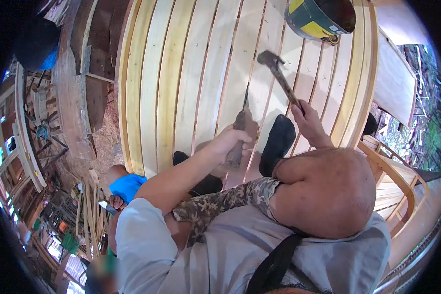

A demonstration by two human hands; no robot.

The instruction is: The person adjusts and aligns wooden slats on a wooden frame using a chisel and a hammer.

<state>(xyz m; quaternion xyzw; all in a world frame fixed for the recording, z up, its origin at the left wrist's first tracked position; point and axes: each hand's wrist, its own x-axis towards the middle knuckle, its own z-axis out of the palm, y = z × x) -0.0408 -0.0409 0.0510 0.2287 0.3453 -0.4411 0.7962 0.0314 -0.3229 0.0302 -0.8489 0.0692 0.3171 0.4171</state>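
My left hand (234,143) is closed round the handle of a thin-bladed tool (239,121), whose narrow dark tip points away from me at a gap between pale wooden slats (206,88). In my right hand (310,122) is the lower handle of a hammer (279,73); its dark head is raised above the slats, ahead and to the right of the tool's tip. The head and the tip are apart. A black-socked foot (278,142) rests on the slats between my hands.
A dark green bucket (311,18) with yellow patches stands at the far right of the slats. Another person in a blue garment (127,187) is at the lower left, near thin wooden strips (90,210). A curved wooden frame (394,176) lies at the right.
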